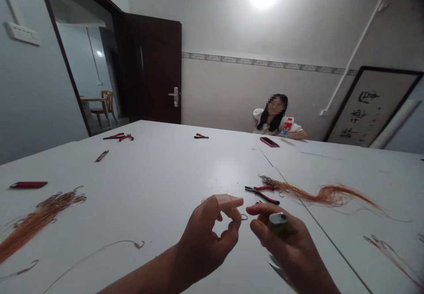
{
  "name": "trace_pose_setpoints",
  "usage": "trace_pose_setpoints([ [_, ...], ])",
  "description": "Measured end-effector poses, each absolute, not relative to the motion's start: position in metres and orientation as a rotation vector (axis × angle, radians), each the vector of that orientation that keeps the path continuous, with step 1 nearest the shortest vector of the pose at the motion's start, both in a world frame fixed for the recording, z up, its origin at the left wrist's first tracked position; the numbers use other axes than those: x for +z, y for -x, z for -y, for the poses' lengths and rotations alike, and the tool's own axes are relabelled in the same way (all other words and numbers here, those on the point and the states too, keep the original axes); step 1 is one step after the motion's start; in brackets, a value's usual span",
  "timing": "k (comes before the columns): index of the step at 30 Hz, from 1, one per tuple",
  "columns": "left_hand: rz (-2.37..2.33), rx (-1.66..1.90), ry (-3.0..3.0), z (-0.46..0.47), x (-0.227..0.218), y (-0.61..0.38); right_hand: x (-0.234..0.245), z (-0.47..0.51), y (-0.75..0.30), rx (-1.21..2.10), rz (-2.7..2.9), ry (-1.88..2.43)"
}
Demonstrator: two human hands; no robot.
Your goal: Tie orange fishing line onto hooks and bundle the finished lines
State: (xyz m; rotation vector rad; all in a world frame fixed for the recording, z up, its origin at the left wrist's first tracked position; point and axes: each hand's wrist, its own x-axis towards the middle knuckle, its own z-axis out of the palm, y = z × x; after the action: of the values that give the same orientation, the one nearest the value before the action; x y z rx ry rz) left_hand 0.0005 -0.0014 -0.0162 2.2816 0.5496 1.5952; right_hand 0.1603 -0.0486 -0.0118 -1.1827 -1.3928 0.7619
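Currently, your left hand [207,236] is closed in a pinch, its forefinger covered by a tan finger cot [228,202]. A small wire loop [244,217] sits at the fingertips; the exact grip on it is too small to confirm. Your right hand [285,241] grasps a green lighter [277,223] with its metal head upward, the forefinger extended toward the loop and almost meeting the left fingers. Both hands are positioned over the white worktop [165,170].

Just beyond the hands lie red-handled pliers [261,194], with a bundle of hooks on orange line [324,195] extending to their right. A second orange bundle of hooks [43,214] lies at the left, and a single hook on thin line [139,244] lies nearer your left forearm. Two further pairs of red-handled pliers [118,137] [201,136] rest toward the far end, and a smartphone [269,141] lies near a second person [273,119] beyond the far edge.
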Motion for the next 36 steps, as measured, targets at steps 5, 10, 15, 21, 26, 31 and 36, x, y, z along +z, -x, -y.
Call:
trace_pose_setpoints([
  [5,-0.511,1.561,-2.292,0.002,-0.022,-0.002,-0.010,0.053,-0.151,0.634,1.464,1.151],
  [10,-0.542,1.524,-2.128,0.005,-0.019,-0.005,-0.008,0.053,-0.149,0.684,1.360,1.175],
  [15,-0.644,1.381,-1.886,0.007,-0.014,-0.006,-0.009,0.053,-0.154,0.785,1.326,1.173],
  [21,-0.675,1.334,-1.846,0.006,-0.010,-0.005,-0.012,0.050,-0.156,0.786,1.360,1.151],
  [26,-0.678,1.364,-1.933,0.006,-0.011,-0.004,-0.008,0.049,-0.153,0.723,1.478,1.101],
  [31,-0.723,1.325,-1.907,0.005,-0.012,0.000,-0.004,0.049,-0.152,0.684,1.494,1.087],
  [36,-0.705,1.327,-1.906,0.005,-0.013,0.002,-0.003,0.049,-0.152,0.625,1.521,1.051],
])
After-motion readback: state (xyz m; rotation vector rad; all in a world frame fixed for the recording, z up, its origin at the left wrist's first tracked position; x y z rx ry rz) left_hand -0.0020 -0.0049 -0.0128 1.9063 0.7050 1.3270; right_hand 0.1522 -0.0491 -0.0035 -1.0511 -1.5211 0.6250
